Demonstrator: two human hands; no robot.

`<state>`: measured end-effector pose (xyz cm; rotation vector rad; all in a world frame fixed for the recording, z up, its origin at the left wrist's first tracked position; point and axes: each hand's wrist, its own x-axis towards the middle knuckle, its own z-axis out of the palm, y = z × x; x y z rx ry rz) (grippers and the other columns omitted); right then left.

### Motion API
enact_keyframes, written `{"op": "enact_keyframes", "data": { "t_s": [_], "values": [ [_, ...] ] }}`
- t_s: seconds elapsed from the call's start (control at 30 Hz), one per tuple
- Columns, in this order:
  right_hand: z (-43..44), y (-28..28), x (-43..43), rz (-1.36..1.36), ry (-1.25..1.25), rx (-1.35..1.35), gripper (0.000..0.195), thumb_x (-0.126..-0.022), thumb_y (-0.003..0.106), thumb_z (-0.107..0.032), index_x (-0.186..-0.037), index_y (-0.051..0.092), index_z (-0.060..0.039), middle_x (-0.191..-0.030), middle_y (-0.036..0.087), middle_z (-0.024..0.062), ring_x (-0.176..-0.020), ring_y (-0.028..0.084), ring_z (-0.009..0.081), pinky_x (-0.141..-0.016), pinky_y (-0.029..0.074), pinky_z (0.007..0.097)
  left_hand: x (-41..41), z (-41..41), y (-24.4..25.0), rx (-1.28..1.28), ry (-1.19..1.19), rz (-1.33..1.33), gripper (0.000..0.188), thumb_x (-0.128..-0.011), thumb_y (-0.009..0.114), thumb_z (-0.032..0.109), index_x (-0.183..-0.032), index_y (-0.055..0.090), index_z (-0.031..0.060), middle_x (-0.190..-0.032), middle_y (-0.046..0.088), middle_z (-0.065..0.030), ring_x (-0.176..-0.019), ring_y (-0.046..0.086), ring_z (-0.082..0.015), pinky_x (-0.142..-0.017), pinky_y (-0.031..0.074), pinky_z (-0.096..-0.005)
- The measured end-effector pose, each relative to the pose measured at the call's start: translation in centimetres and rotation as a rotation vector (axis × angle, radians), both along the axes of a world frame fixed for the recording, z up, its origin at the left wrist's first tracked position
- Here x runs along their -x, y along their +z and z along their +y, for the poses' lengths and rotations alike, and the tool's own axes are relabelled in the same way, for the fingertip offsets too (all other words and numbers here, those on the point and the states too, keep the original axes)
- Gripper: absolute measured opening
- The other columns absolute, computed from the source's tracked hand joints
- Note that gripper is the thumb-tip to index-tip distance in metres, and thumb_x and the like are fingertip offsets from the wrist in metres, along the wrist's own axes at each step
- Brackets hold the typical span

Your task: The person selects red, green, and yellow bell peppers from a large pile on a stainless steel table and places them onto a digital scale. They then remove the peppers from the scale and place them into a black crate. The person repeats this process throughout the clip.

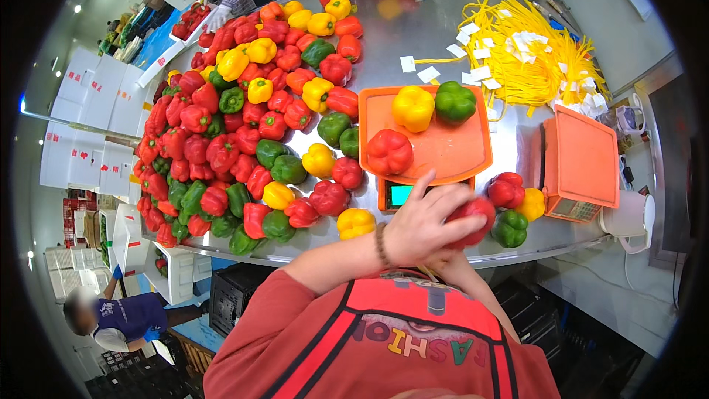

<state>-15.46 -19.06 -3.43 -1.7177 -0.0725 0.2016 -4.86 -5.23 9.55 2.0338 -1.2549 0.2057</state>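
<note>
My left hand [429, 221], with a beaded bracelet at its wrist, has its fingers on a blurred red bell pepper [471, 223] near the table edge. My right hand [446, 261] is below that pepper, close to my apron; its fingers are mostly hidden. Just beyond the hands, an orange weighing scale's tray [437, 149] holds a red bell pepper [390, 152], a yellow bell pepper [413, 108] and a green bell pepper [455, 102]. The scale's lit display [401, 195] is beside my left hand. A red [506, 190], a yellow [530, 204] and a green bell pepper [509, 228] lie together to the right.
A large heap of mixed bell peppers [221, 149] covers the metal table's left side. Yellow ties with white tags [515, 61] lie back right. A second orange scale [584, 160] and a white jug [628, 219] stand right. Co-workers [130, 316] are left and beyond the table.
</note>
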Motion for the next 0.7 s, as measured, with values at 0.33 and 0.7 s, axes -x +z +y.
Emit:
{"op": "enact_keyframes", "data": {
  "t_s": [0.33, 0.7],
  "values": [
    [-1.0, 1.1, -0.3, 0.396, 0.213, 0.068, 0.017, -0.080, 0.065, -0.011, -0.094, 0.067, -0.0019, -0.081, 0.068, 0.0051, -0.073, 0.060, 0.0110, -0.069, 0.049, 0.0282, -0.7, 14.1, -1.6, 0.220, 0.551, 0.089, 0.070, -0.058, 0.084, 0.016, -0.119, 0.052, 0.0092, -0.122, 0.050, -0.0167, -0.111, 0.051, -0.0321, -0.092, 0.044, -0.0413],
    [-0.4, 0.8, -1.1, 0.363, 0.276, 0.139, 0.019, -0.079, 0.066, -0.013, -0.094, 0.066, -0.0014, -0.083, 0.068, 0.0111, -0.074, 0.064, 0.0176, -0.069, 0.050, 0.0322, -2.5, 16.1, -3.1, 0.294, 0.857, 0.023, 0.070, -0.057, 0.083, 0.010, -0.119, 0.052, 0.0074, -0.124, 0.047, -0.0151, -0.112, 0.050, -0.0299, -0.094, 0.043, -0.0389]
  ]
}}
